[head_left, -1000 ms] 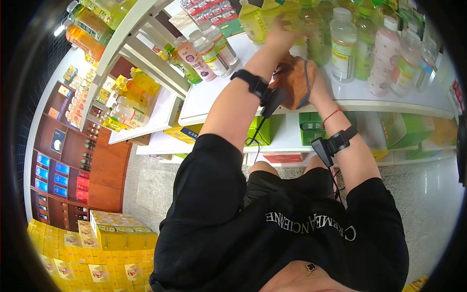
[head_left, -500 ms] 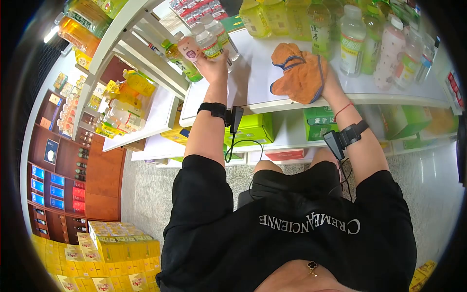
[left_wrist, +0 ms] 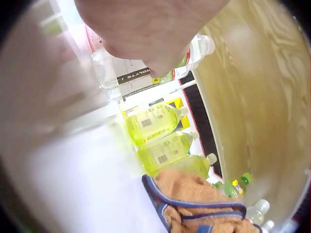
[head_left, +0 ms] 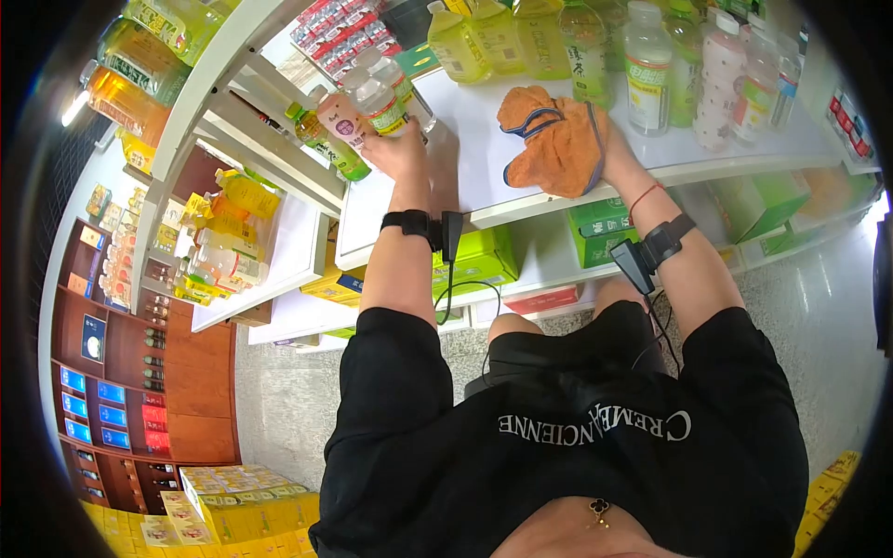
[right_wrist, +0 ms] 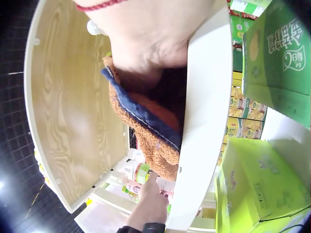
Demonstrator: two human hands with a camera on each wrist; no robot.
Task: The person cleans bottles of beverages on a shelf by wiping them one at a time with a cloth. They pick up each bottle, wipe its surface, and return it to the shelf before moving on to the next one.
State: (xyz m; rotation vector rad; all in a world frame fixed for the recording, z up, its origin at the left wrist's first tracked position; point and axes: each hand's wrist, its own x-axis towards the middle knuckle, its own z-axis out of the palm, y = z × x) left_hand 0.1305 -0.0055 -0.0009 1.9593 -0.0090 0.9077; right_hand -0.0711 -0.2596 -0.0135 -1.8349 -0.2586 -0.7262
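My left hand (head_left: 400,153) grips the lower part of a clear plastic drink bottle (head_left: 375,96) with a green and white label, upright at the left end of the white shelf (head_left: 479,130). A second clear bottle (head_left: 414,107) stands behind it. A pink-labelled bottle (head_left: 337,116) and a green tea bottle (head_left: 326,139) stand just left of the hand. My right hand, hidden past the wrist, is inside an orange terry mitt (head_left: 563,153) with blue trim, which lies spread over the shelf near its front edge. The right wrist view looks into the mitt's cuff (right_wrist: 141,114).
Yellow-green bottles (head_left: 460,46) line the back of the shelf. To the right, clear, green and pink bottles (head_left: 721,88) stand close together. A white shelf post (head_left: 209,88) rises at the left. Green cartons (head_left: 595,232) sit on the shelf below.
My left hand has come from the yellow-green bottles at the back to the clear bottle on the left, gripping it since half a second ago. The mitt, partly covered before, now shows fully.
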